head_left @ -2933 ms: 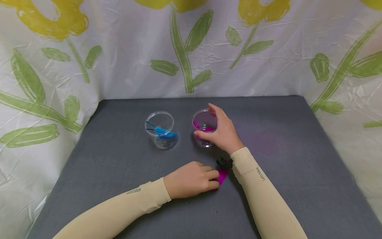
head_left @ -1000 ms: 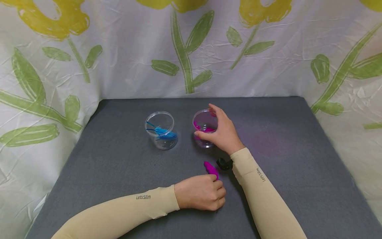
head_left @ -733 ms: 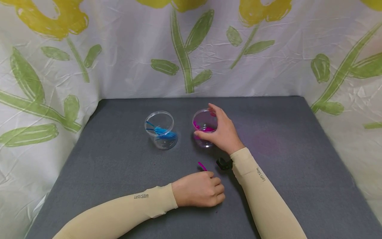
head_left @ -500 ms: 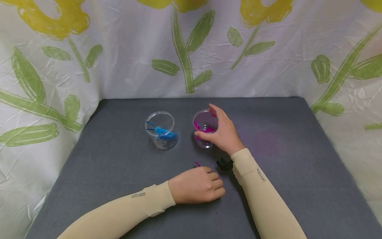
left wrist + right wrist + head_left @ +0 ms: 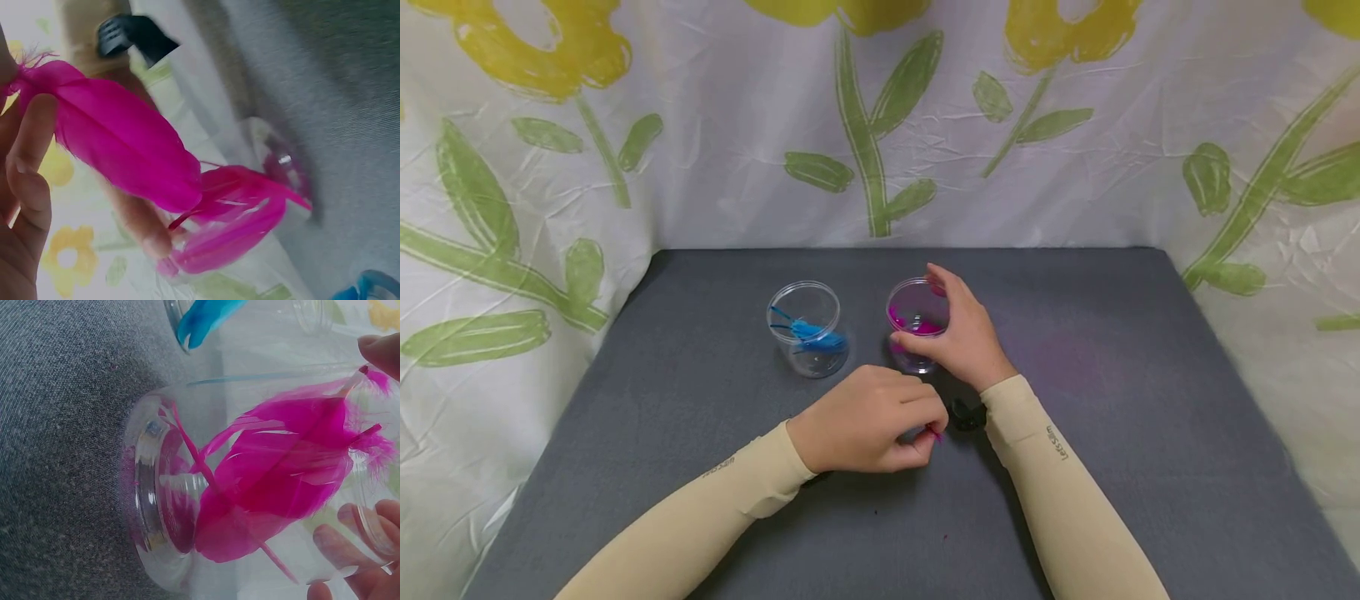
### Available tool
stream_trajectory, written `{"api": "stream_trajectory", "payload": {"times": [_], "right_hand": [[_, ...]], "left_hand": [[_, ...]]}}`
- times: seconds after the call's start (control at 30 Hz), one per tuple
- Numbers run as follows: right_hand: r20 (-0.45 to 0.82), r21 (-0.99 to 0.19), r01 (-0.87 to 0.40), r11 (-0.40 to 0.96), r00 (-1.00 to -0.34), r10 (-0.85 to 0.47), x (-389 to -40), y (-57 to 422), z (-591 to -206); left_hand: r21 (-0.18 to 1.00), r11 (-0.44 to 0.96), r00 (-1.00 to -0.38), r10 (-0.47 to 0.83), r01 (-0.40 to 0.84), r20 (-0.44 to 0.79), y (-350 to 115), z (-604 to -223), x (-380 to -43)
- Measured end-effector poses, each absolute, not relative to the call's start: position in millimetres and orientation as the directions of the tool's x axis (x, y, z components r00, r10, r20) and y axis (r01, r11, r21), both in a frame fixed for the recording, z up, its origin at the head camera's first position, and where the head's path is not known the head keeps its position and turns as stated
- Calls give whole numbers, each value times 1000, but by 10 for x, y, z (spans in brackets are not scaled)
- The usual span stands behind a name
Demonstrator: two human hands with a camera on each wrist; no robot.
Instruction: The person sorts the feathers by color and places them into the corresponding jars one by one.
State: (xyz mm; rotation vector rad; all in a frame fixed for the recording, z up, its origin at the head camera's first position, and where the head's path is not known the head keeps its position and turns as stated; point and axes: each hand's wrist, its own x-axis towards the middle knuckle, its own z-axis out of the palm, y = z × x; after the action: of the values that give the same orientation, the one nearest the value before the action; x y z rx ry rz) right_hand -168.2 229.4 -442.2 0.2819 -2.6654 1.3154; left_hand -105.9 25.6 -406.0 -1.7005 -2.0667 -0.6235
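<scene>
My left hand (image 5: 872, 421) pinches a magenta feather (image 5: 125, 137) by its fluffy quill end, close in front of the right wrist. In the head view only a small tip of that feather shows past the thumb. My right hand (image 5: 958, 333) holds a clear plastic cup (image 5: 913, 365) near its rim, thumb on one side and fingers on the other. Several magenta feathers (image 5: 281, 469) stand inside this cup, quill ends up. In the left wrist view, the pinched feather overlaps the ones in the cup.
A second clear cup (image 5: 814, 367) with blue feathers (image 5: 820, 337) stands to the left. Both cups rest on a grey cloth-covered table (image 5: 700, 375). Behind it hangs a white curtain (image 5: 730, 125) with printed flowers. A black strap device (image 5: 967, 414) sits at the right wrist.
The left hand has shifted the magenta feather about in its fingers near the right wrist, then moved up and left, closer to the cups. The right hand stays on its cup.
</scene>
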Motion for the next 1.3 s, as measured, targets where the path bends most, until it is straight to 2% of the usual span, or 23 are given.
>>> {"api": "stream_trajectory", "payload": {"times": [0.27,0.5,0.6,0.73,0.97,1.3], "right_hand": [[213,-776,-233,587,-972,-104,-1671,2287,-4432],[231,-746,-257,614,-965,-123,-1716,2276,-4424],[229,-745,-255,616,-966,-123,-1723,2267,-4420],[201,-763,-231,603,-972,-119,-1708,2267,-4418],[185,-790,-203,579,-979,-90,-1656,2296,-4415],[177,-797,-191,574,-981,-81,-1664,2288,-4451]], "left_hand": [[307,141,-311,717,941,624,192,-3898,-1220],[579,119,-520,609,807,599,144,-3778,-1396],[657,122,-607,535,744,588,135,-3708,-1481],[741,94,-695,443,665,567,151,-3627,-1604],[809,34,-758,375,586,533,228,-3590,-1772],[825,86,-801,318,558,508,277,-3691,-1936]]}}
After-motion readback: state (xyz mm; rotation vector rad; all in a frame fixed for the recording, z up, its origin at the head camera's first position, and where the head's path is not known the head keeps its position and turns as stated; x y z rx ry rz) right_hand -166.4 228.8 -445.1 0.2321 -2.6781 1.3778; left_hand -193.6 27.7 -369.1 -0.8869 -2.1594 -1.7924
